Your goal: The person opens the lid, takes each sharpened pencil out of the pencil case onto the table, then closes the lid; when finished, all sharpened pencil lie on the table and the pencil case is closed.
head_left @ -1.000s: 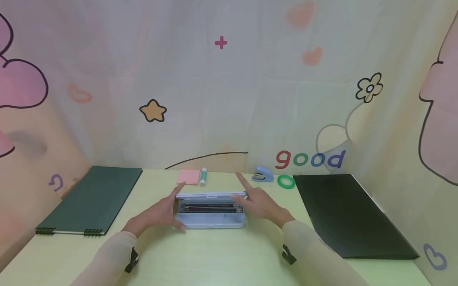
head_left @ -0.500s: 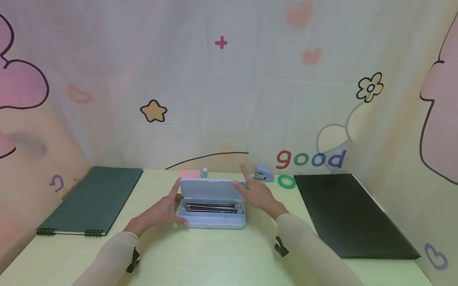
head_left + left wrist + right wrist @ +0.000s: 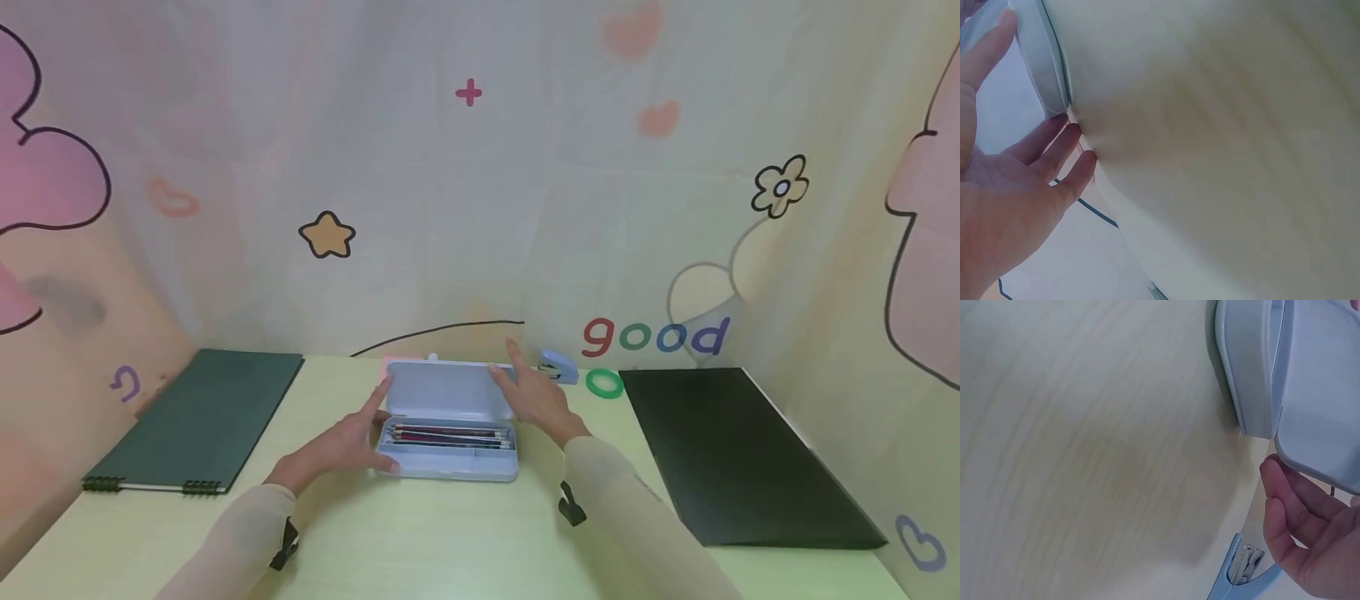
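Plainly, the widely spread left hand (image 3: 347, 442) grips the left end of the open pencil case (image 3: 435, 463) (pencils (image 3: 448, 435) inside) on the counter (image 3: 442, 542); the half-open right hand (image 3: 540, 400) holds its lid (image 3: 442, 392).

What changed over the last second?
The lid of the pencil case swung up and back, wider open; the right hand moved away from the person with it. Glue stick and pink notes are now mostly hidden. Left hand stayed at the case's left end, pencils inside.
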{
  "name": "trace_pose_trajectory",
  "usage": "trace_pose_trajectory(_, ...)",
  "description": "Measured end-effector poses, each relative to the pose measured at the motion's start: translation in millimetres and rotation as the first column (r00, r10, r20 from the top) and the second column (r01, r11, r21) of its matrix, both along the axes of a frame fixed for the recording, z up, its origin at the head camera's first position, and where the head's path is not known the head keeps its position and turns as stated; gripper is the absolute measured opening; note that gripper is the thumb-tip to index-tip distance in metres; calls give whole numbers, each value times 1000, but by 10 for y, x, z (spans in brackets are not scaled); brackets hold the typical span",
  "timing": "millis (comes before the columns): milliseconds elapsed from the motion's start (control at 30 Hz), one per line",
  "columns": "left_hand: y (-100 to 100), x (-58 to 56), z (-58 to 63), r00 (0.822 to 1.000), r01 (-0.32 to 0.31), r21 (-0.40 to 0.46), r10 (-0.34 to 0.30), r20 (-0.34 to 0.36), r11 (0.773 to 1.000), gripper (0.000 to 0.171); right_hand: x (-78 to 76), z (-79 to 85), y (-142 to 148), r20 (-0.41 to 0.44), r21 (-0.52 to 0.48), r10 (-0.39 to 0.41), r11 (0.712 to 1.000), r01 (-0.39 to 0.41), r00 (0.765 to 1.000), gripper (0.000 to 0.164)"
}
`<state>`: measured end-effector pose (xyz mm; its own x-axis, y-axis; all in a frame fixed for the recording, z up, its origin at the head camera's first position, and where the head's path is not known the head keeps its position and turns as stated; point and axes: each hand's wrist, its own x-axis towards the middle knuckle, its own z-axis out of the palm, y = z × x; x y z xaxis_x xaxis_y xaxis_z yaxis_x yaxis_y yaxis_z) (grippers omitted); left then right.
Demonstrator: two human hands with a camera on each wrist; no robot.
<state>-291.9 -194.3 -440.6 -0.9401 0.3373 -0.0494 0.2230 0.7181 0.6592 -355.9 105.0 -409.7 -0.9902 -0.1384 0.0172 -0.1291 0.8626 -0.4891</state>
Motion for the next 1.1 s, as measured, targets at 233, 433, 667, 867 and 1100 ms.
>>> trace_pose_trajectory(233, 47, 5, -26, 998, 64, -77, -64, -9, 995, 124, -9, -51, -28, 23, -24, -45, 999, 46, 999, 74)
trace_pose_trajectory(433, 85, -14, -45, 995, 74, -198, -86, -51, 977, 118, 4, -44, -43, 20, -33, -43, 998, 44, 999, 73)
trace_pose_trajectory(667, 99, -24, -63, 990, 33, -288, -71, -122, 957, 113, -9, -23, -29, 20, -40, -21, 999, 21, 1000, 73)
trace_pose_trajectory(867, 107, -28, -73, 990, 36, -322, -78, -121, 946, 108, -28, -23, -10, 35, -48, -15, 999, 17, 999, 74)
trace_pose_trajectory(1100, 117, -52, -53, 995, 30, -343, -61, -82, 939, 104, -23, -23, -9, 32, -35, -11, 999, 12, 999, 73)
